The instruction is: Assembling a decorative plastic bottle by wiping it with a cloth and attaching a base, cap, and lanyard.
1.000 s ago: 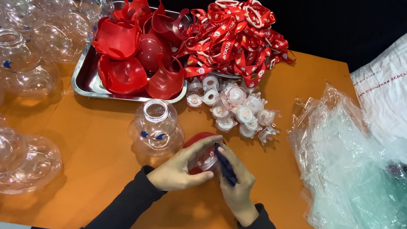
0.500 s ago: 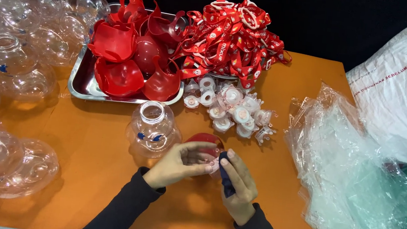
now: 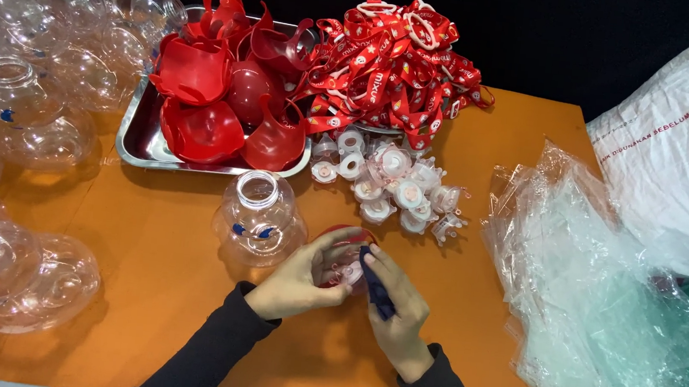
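- The orange counter [image 3: 184, 287] is carrying everything, with a black backdrop lying behind it.
- A white sack [image 3: 684, 167] is leaning at the far right edge.
- A heap of clear film bags [image 3: 595, 302] is lying on the right, just below the sack.
- Clear round jars [image 3: 16, 103] are crowding the left side, some lying on their sides.
- A steel tray [image 3: 134, 144] is sitting at the back, holding red cup pieces [image 3: 211, 96].
- A pile of red straps [image 3: 391, 63] is resting beside the tray, spilling over its right edge.
- One clear jar [image 3: 259, 219] is standing upright just left of the hands.
- Small white caps [image 3: 396, 186] are lying in a cluster below the straps.
- The left hand [image 3: 303, 278] is grasping a red piece [image 3: 338, 243] at the counter's near middle, fingers curled round it.
- The right hand [image 3: 400, 317] is pinching a dark blue tool [image 3: 377, 288], its tip touching the red piece.
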